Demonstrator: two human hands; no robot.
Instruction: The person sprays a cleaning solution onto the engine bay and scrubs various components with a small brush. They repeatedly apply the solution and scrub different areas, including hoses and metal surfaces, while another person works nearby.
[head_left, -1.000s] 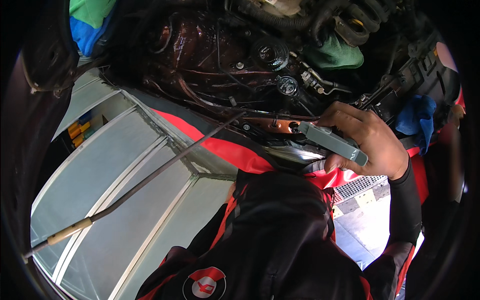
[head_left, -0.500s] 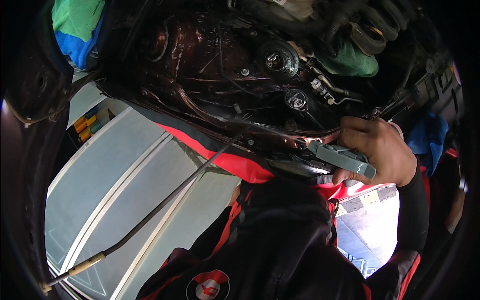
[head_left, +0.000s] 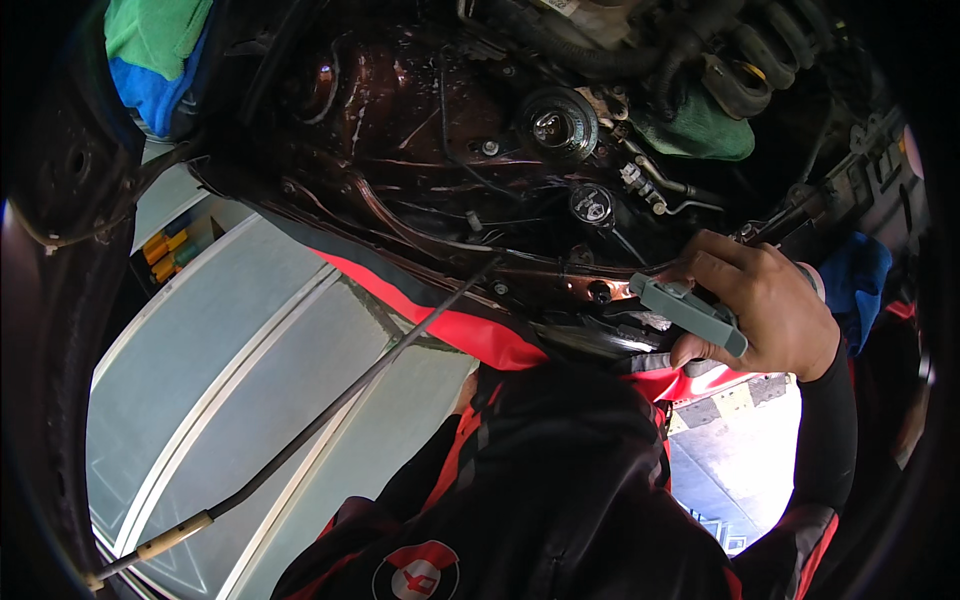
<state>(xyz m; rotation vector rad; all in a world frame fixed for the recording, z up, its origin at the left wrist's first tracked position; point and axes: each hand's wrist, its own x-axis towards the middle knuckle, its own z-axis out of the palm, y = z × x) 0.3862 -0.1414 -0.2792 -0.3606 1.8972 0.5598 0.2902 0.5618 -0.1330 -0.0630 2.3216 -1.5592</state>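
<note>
In the engine bay of a car, my right hand (head_left: 770,310) is closed around a grey spray gun (head_left: 690,312). Its head points left over the front fender edge, beside a round hole (head_left: 600,291) in the brown painted metal. To the far side of the gun lies a round black cap (head_left: 592,203), and beyond it the round strut mount (head_left: 555,125). Of my left hand (head_left: 466,392) only a sliver of skin shows beside my torso, low at the fender cover (head_left: 470,335); its fingers are hidden.
A thin metal prop rod (head_left: 340,400) slants from the lower left up to the fender. A green cloth (head_left: 705,128) lies among the hoses, a blue cloth (head_left: 855,285) hangs right of my wrist, and green and blue cloths (head_left: 155,40) are at upper left.
The spray gun has tilted and shifted slightly to the right in my right hand's grip. A faint mist left of its head is no longer seen. The left hand has barely moved.
</note>
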